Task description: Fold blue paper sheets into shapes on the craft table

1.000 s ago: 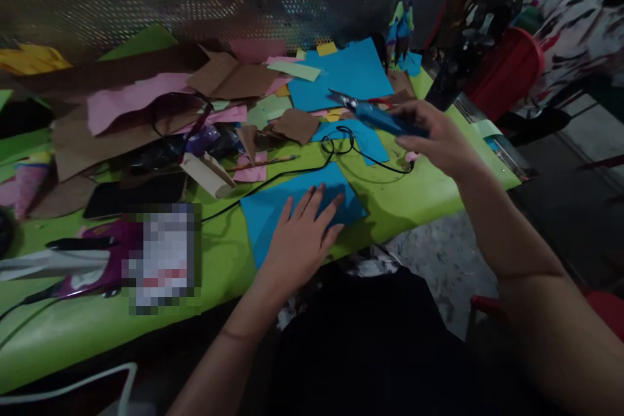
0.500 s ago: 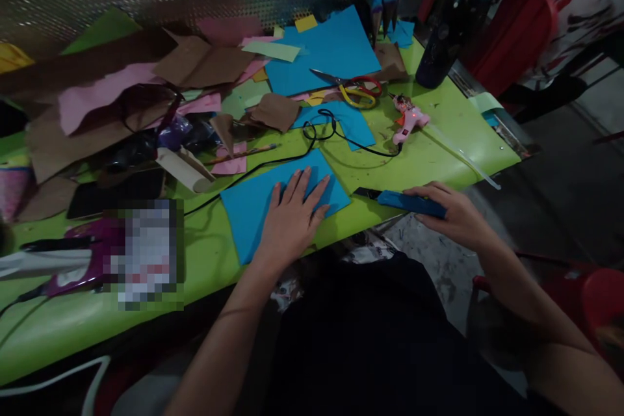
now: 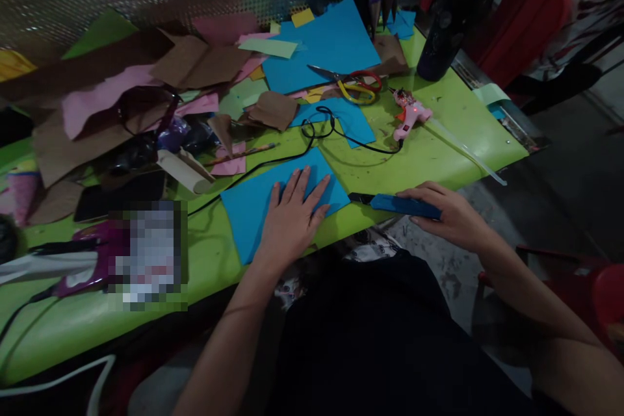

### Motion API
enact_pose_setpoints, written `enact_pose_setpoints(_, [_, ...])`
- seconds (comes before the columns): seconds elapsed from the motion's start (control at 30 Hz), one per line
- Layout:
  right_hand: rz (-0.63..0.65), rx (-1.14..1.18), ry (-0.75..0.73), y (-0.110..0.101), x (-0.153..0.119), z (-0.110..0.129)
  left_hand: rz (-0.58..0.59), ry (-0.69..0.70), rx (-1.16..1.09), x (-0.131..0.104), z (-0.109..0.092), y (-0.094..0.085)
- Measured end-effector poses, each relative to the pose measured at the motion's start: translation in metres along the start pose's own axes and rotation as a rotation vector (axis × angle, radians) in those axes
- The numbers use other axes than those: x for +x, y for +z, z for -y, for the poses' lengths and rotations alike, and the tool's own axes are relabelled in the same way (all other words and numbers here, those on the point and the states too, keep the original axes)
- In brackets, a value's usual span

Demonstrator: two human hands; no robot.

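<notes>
Under my left hand [image 3: 291, 218], which lies flat with fingers spread, is a blue sheet of paper [image 3: 247, 208] near the table's front edge. My right hand [image 3: 446, 214] is closed around the handle of a blue utility knife [image 3: 404, 205]. The knife's dark blade points left, its tip at or very close to the sheet's right corner; whether it touches I cannot tell. Beyond the sheet, a black cord [image 3: 273, 161] runs across the table to a pink glue gun [image 3: 409, 118] with a lit red light. Scissors [image 3: 348, 84] with red and yellow handles lie farther back.
Brown, pink, green and blue paper scraps [image 3: 205, 58] cover the back of the green table [image 3: 302, 266]. A cardboard tube [image 3: 184, 172] lies left of the sheet. A dark bottle [image 3: 441, 45] stands at the back right, near a red chair [image 3: 529, 26]. A purple device [image 3: 90, 266] sits at left.
My right hand has moved slightly left, bringing the knife's blade up to the sheet's right corner. My left hand has stayed flat on the sheet. The view has shifted a little.
</notes>
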State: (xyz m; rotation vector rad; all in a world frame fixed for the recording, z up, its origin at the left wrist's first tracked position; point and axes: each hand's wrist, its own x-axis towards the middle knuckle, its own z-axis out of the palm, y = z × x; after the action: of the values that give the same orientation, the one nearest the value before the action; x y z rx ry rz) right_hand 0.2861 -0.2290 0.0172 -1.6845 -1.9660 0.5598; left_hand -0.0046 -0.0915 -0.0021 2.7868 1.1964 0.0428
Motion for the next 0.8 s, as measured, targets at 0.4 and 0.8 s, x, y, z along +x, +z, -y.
enact_pose_setpoints(0.4, [0.009,0.018,-0.031,-0.0003,0.0036,-0.0014,-0.015,0.022,-0.004,-0.0004,-0.0005,-0.0008])
enact_pose_setpoints(0.8, [0.008,0.105,-0.024,0.0055,0.0031,-0.0019,-0.022,0.021,-0.016,-0.0003,-0.0009,0.0002])
